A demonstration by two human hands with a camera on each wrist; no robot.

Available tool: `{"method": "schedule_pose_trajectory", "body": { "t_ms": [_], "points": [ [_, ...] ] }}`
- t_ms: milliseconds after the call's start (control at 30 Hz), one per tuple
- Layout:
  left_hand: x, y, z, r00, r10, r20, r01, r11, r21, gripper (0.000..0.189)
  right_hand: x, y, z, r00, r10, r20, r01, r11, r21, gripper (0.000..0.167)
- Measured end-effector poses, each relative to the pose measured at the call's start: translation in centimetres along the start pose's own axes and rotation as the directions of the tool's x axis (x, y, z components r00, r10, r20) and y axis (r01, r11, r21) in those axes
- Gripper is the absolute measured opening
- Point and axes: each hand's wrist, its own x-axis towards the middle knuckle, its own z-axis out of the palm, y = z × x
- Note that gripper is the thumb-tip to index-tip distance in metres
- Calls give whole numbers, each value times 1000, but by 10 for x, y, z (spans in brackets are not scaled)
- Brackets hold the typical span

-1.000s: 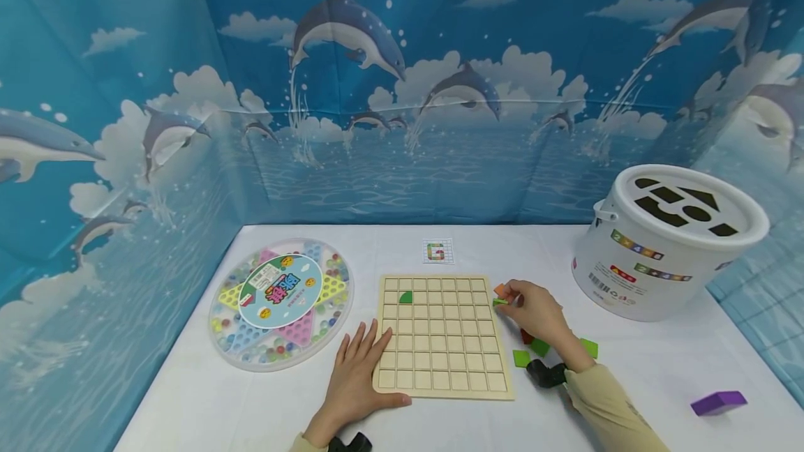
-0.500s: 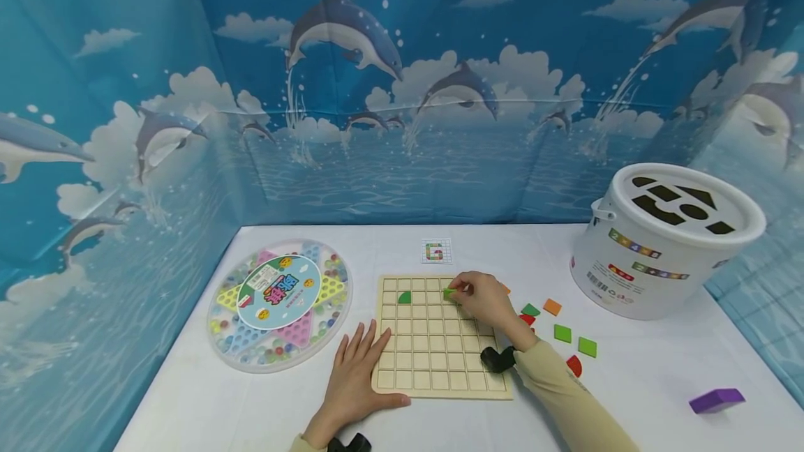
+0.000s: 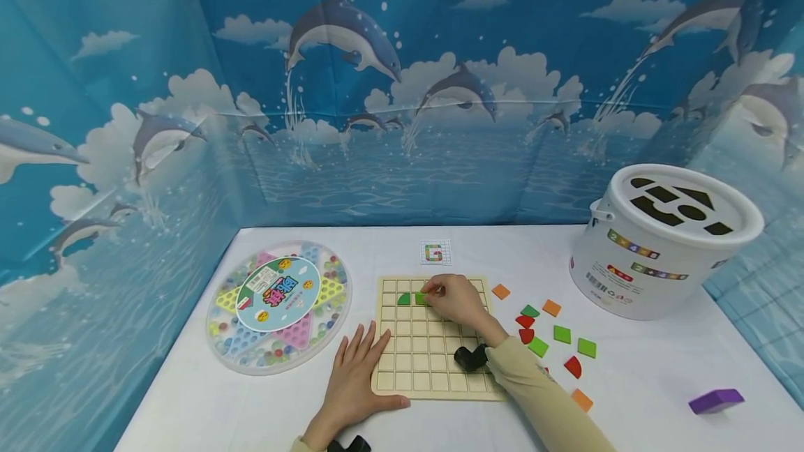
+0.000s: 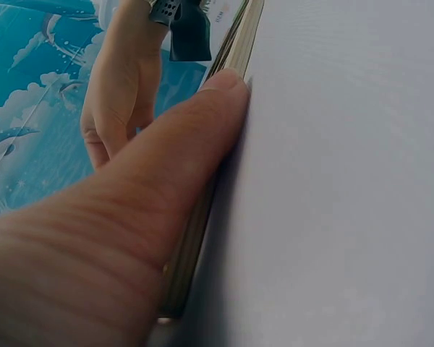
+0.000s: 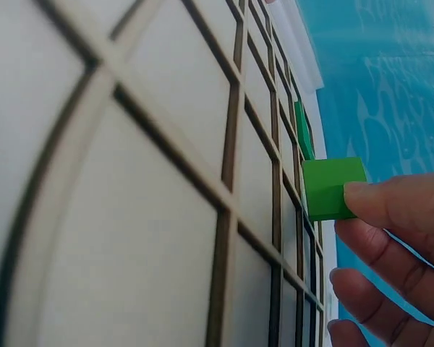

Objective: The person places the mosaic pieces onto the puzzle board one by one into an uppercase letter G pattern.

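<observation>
A wooden grid board [image 3: 433, 361] lies flat on the white table. Its upper left part bears a dark green quarter-circle tile [image 3: 404, 298]. Just right of that tile, my right hand [image 3: 458, 300] pinches a light green square tile [image 5: 331, 189] between thumb and forefinger. In the right wrist view the square is tilted at the board's surface; whether it touches the bottom of a cell I cannot tell. My left hand [image 3: 356, 379] rests at the board's lower left, its fingers spread on the left edge and its thumb [image 4: 195, 137] along the front edge.
Loose green, red and orange tiles [image 3: 562, 334] lie right of the board. A small card [image 3: 436, 252] with a coloured G pattern sits behind it. A round marble game box [image 3: 264, 354] is at left, a white bucket [image 3: 634, 284] at back right, a purple block [image 3: 716, 401] at front right.
My right hand has carried the light green square tile from the pile on the right, leftward over the board, to beside the quarter-circle tile. My left hand has stayed in place.
</observation>
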Motion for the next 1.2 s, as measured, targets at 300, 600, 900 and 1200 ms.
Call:
{"method": "schedule_pose_trajectory", "body": {
  "t_ms": [300,600,900,1200],
  "points": [
    [0,0,0,1000,6,-9,-6,1000,6,110,4,-4,6,999,-38,20,38,999,4,4],
    [0,0,0,1000,7,-9,-7,1000,9,110,6,-3,6,998,38,56,-37,999,-18,8],
    [0,0,0,1000,7,-5,-7,1000,11,110,7,-3,3,996,56,74,-50,996,-79,14],
    [0,1,-1,1000,-4,4,4,1000,0,109,9,-3,2,993,72,97,-62,992,-108,15]
  ]
}}
